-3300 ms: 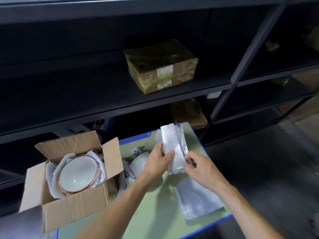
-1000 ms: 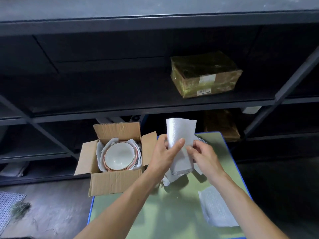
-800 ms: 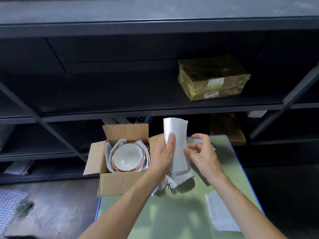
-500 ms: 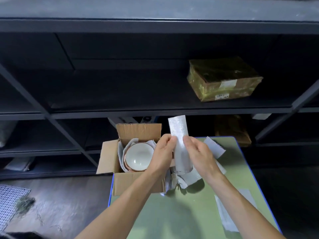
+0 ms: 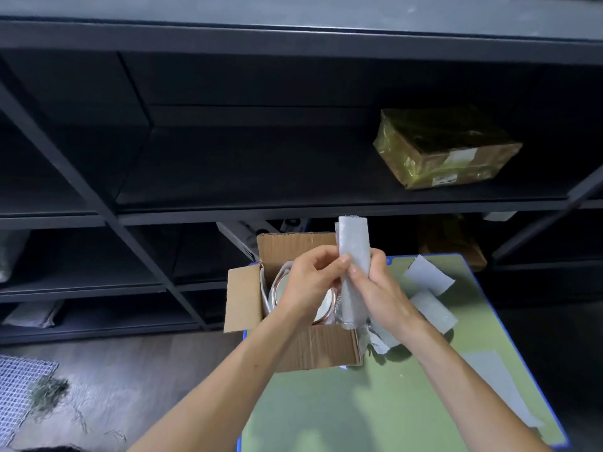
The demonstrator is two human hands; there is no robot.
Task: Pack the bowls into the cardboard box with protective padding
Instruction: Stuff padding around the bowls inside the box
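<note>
The left hand (image 5: 310,282) and right hand (image 5: 381,295) both pinch the upright roll of foam padding (image 5: 354,272), probably light and soft, at mid-length over the cardboard box (image 5: 248,298) holding a fragile bowl (image 5: 322,310).

Left hand (image 5: 310,283), right hand (image 5: 383,296) pinching roll (image 5: 354,239) (upright)

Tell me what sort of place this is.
Likely a warehouse packing station: metal shelving holds a film-wrapped parcel; a bowl sits in an open cardboard box; left hand and right hand grip rolled padding.
</note>
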